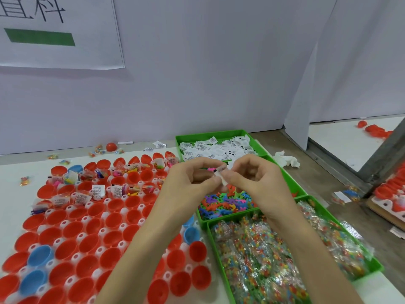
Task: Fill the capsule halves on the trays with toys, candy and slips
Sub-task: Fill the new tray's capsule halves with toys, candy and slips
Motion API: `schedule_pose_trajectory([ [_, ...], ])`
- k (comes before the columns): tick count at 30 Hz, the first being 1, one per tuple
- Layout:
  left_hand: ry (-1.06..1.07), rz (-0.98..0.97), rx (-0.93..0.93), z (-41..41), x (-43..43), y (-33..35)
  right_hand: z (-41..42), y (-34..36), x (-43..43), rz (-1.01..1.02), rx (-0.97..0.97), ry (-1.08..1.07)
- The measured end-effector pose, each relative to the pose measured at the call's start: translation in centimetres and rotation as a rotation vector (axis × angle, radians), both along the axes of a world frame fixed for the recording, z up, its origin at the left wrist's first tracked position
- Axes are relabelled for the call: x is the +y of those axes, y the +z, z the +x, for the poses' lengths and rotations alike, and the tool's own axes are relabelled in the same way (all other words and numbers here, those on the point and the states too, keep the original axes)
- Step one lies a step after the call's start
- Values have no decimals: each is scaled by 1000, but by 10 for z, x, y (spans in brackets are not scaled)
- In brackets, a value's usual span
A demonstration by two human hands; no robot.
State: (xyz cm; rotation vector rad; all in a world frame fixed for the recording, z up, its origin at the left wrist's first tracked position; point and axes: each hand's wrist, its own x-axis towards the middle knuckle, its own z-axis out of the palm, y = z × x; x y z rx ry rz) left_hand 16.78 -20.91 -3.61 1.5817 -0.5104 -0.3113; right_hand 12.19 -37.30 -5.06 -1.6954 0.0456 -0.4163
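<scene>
The left hand (188,183) and the right hand (256,178) are bare. The left forearm (142,255) and the right forearm (306,249) are bare too, long and slim, as far as can be seen.

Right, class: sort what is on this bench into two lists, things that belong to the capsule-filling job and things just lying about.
Job: capsule halves; green bins holding loose slips, plastic toys and candy packets; white slip pinched by left hand and right hand.
Lying about: crumpled tissue; closed red capsule by the wall; stray candy packet at far left.
</scene>
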Motion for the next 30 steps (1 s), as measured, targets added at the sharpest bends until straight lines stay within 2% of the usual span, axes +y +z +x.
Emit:
schedule_pose_trajectory([
  [6, 137, -82, -1, 6, 8, 5, 2, -3, -5, 44, 35, -61],
  [13, 129, 198, -110, 7, 7, 1, 1, 0, -4, 147, 78, 126],
  [17, -53, 255, -124, 4, 6, 5, 2, -4, -2, -147, 95, 22],
  [19, -57, 261, -148, 4, 5, 4, 2, -5, -1, -265, 95, -17],
  [25, 38, 216, -137, 4, 6, 2, 0, -2, 0, -272, 18, 10],
  [28, 91, 200, -163, 4, 6, 2, 2, -4, -2, -256, -1, -55],
  [30, 137, 164, -150, 5, 6, 2, 5, -8, -6, -329, 23, -118],
])
